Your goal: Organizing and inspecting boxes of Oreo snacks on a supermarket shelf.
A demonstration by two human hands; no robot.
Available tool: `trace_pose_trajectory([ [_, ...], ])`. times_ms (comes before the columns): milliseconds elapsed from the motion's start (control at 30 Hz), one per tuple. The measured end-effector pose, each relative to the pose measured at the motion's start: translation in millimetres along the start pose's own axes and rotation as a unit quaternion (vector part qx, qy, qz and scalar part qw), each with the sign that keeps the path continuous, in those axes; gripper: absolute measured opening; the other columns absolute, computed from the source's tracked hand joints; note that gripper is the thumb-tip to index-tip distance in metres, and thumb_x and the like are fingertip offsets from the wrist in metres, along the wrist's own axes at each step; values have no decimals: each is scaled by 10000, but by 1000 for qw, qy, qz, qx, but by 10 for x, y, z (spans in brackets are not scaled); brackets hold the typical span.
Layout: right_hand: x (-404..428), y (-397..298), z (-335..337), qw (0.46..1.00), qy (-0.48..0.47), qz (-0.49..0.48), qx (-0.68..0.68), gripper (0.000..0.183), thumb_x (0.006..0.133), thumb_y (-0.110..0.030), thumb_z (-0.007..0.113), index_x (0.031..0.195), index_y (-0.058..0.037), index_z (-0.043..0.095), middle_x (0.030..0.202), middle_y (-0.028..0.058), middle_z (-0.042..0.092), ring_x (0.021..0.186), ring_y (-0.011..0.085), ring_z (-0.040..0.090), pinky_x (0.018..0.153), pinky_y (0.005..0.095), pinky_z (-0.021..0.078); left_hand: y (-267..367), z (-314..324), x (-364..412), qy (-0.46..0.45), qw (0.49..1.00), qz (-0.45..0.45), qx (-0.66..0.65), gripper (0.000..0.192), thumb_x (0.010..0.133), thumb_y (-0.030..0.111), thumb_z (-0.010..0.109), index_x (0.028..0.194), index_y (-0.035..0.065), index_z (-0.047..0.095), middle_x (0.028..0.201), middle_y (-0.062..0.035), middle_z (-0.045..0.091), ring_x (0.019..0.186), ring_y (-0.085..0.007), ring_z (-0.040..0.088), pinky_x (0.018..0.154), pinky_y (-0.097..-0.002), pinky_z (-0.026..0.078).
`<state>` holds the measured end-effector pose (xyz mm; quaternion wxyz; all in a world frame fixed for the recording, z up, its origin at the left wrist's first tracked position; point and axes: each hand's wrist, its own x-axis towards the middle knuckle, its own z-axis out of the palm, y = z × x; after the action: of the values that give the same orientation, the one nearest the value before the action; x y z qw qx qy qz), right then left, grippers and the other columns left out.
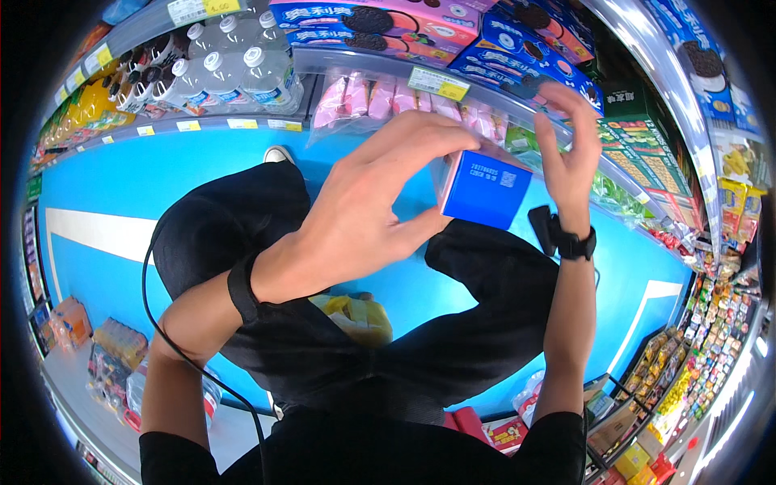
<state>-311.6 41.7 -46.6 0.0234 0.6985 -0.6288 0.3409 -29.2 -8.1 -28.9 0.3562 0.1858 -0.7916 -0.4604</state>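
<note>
My left hand (364, 206) grips a small blue and pink carton (488, 189) between thumb and fingers, above my knees. The carton's blue end faces up and bears printed characters and a square code. My right hand (567, 145) is raised to the right of the carton, fingers apart and blurred, with nothing seen in it. Behind its fingertips are blue Oreo biscuit boxes (503, 51) on the shelf; whether they touch is unclear. Pink and blue Oreo boxes (376, 27) are stacked to their left.
Clear plastic bottles (257, 79) stand on the left shelf. Pink packets (382, 97) lie under the shelf edge (364, 63). A yellow plastic bag (357, 315) rests on the blue floor (115, 182) between my legs. A black cable (182, 348) crosses my left arm. Green cartons (648, 151) stand at right.
</note>
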Motion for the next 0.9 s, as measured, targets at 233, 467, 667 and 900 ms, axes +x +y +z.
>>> trace_pose_trajectory([
  [233,-187,-309,42,934,-137,129,304,824,719,-490,764,1342,-43,462,1370,121,493,1184,259,516,1033,396,364,-84,-43,-8,5,994,62,-92,568,783,94,760,1270,47,471,1295,-143,492,1194,-263,526,992,-374,468],
  [467,-258,-145,-116,907,-218,212,293,780,608,-156,890,1272,-52,493,1114,48,599,957,164,568,856,307,454,-68,-40,-7,40,957,0,-286,682,803,13,728,1347,73,321,1327,-164,436,1232,-243,484,1009,-367,447],
  [667,-247,-113,-377,941,-126,212,232,546,645,-111,860,1100,-30,570,930,53,628,869,164,589,791,300,470,-208,-105,33,82,992,-78,52,671,779,38,723,1331,33,343,1334,-150,432,1242,-267,467,1039,-365,381],
  [900,-129,-495,-228,989,-146,40,-5,480,599,-145,851,986,-5,602,937,135,600,852,305,608,775,362,488,-156,-66,-15,-55,989,-90,102,626,755,84,726,1313,60,444,1302,-173,479,1233,-369,450,1036,-394,377],
])
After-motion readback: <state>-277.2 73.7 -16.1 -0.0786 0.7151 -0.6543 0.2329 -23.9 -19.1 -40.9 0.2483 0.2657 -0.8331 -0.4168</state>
